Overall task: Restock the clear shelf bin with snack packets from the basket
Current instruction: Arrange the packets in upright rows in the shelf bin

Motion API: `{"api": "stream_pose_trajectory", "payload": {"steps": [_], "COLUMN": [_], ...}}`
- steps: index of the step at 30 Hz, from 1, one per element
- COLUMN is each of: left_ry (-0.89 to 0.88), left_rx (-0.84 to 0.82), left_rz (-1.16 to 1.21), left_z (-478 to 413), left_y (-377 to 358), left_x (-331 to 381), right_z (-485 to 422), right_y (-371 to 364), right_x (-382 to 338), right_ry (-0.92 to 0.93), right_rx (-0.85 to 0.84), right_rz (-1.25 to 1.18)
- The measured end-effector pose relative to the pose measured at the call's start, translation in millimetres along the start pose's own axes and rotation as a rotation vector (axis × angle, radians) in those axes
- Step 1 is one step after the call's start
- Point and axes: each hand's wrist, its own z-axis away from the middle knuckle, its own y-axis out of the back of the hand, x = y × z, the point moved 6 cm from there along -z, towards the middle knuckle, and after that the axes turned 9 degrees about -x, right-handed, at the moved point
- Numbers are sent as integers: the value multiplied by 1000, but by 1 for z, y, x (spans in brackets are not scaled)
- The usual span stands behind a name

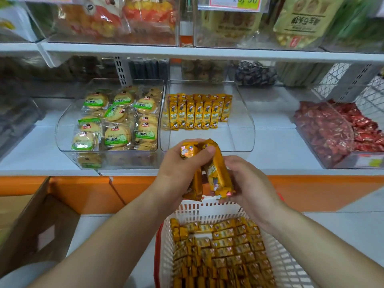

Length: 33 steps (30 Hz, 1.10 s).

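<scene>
Packets [216,173], long and glossy yellow-orange with a cartoon print, are bunched in both hands above the basket [207,210] at its far rim, just before the bin [248,129]. Their long axes run near upright, tops tipped toward the bin. Left hand [178,169] curls round their tops; right hand [247,183] wraps the lower ends. In the bin a row [197,113] stands back-left; bare floor shows in front and to its right.
</scene>
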Motion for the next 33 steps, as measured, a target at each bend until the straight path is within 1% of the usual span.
{"api": "stream_pose_trajectory", "payload": {"steps": [1, 3, 4, 7, 11, 13, 15, 18, 21, 23, 25, 26, 28, 31, 33], "left_ry": [-1, 6, 17, 52, 71, 65, 37, 3, 9, 35, 51, 52, 46, 41, 17], "left_rx": [17, 36, 42, 40, 14, 16, 30, 55, 55, 27, 11, 15, 19, 16, 27], "left_rz": [-10, -18, -18, -11, -34, -35, -49, -108, -150, -175, -180, -179, -183, -199, -185], "left_z": [-1, -2, -2, -5, -9, -10, -12, -15, -16, -18, -20, -21, -25, -30, -33], "left_y": [1, 4, 6, 12, 16, 17, 19, 21, 24, 24, 24, 26, 30, 38, 45], "left_x": [-1, 0, 0, 0, 0, 0, 3, 7, 8, 8, 8, 9, 11, 14, 16], "right_z": [-1, -1, 0, -1, -4, -5, -7, -9, -10, -12, -18, -24, -47, -99, -139], "right_y": [0, -4, -6, -9, -8, -7, -3, 8, 24, 34, 44, 49, 61, 79, 87], "right_x": [0, 2, 3, 4, 7, 8, 7, 4, -4, -18, -43, -59, -90, -122, -133], "right_ry": [19, 40, 46, 59, 59, 66, 72, 106, 178, 240, 335, 386, 433, 367, 326], "right_rx": [15, -6, -28, -102, -164, -162, -105, 24, 169, 238, 288, 301, 322, 338, 305], "right_rz": [63, 123, 102, -80, -128, -139, -127, -141, -142, -114, -7, 98, 397, 830, 1102]}}
